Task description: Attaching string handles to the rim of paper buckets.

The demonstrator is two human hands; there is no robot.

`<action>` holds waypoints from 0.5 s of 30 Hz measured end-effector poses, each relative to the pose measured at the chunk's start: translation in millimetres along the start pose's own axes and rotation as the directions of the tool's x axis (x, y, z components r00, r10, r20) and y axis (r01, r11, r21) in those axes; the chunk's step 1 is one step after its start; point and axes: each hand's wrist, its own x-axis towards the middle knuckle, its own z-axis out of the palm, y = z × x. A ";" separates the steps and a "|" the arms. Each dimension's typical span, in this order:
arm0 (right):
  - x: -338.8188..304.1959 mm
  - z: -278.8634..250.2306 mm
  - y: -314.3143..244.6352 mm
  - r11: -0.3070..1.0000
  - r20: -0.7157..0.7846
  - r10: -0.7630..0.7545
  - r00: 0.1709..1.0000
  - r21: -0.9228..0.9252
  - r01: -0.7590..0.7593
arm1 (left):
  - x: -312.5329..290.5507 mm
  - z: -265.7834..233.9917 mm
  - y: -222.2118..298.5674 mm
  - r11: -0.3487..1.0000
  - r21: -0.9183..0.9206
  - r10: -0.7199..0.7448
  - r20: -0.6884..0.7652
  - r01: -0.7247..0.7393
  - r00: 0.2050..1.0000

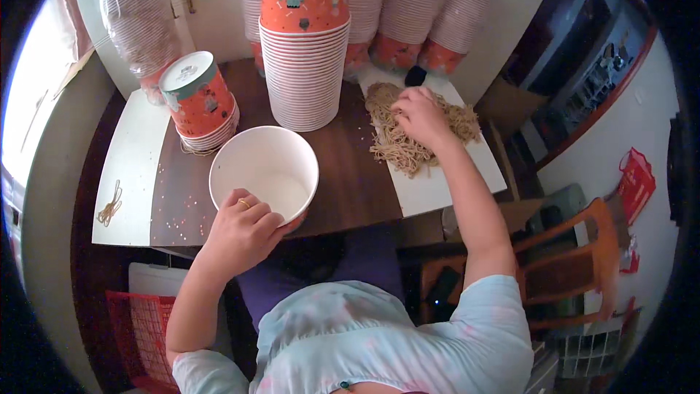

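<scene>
A large paper bucket, white inside, sits tilted toward me at the table's front edge. My left hand is closed over its near rim, thumb side hidden. To the right, a tangled heap of thin tan cords lies on a white board. My right hand reaches into the heap from above, fingers bent and pinching at the strands; how many it holds is hidden. Behind the bucket rises a tall stack of nested paper buckets, upside down, with an orange and green printed outside.
A shorter stack of upside-down buckets stands at the left, tan loops at its base. Plastic-wrapped bucket stacks line the back wall. A small cord bundle lies on the left white board. A wooden chair stands right, a red basket lower left.
</scene>
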 end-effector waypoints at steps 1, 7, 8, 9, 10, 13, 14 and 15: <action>7.9 2.7 4.3 1.000 -0.001 -0.003 1.000 0.000 0.003 | -0.7 0.3 0.3 1.000 0.002 -0.001 -0.002 0.001 1.000; 25.1 45.3 33.3 0.924 0.378 -0.059 0.924 -0.330 0.194 | 1.6 -8.7 9.4 0.999 0.003 -0.054 -0.108 0.054 0.993; 27.5 50.1 46.0 0.904 0.389 -0.081 0.918 -0.359 0.232 | 1.3 -12.0 9.5 0.998 -0.008 -0.062 -0.129 0.062 0.990; 32.4 53.1 55.1 0.881 0.401 -0.108 0.910 -0.385 0.275 | 0.5 -15.7 8.7 0.997 -0.017 -0.075 -0.150 0.074 0.986; 39.8 46.2 52.5 0.882 0.402 -0.116 0.908 -0.380 0.280 | -1.6 -18.9 7.7 0.997 -0.014 -0.082 -0.150 0.081 0.985; 52.3 22.3 58.1 0.952 0.267 -0.169 0.949 -0.206 0.227 | -2.3 -30.4 4.3 0.981 -0.147 -0.149 -0.172 0.124 0.974; 53.1 18.3 58.7 0.952 0.268 -0.166 0.949 -0.207 0.225 | -1.1 -31.1 2.4 0.981 -0.149 -0.147 -0.172 0.121 0.974; 56.4 12.4 55.2 0.978 0.134 -0.176 0.975 -0.086 0.188 | -1.7 -32.4 -0.4 0.973 -0.187 -0.170 -0.191 0.134 0.967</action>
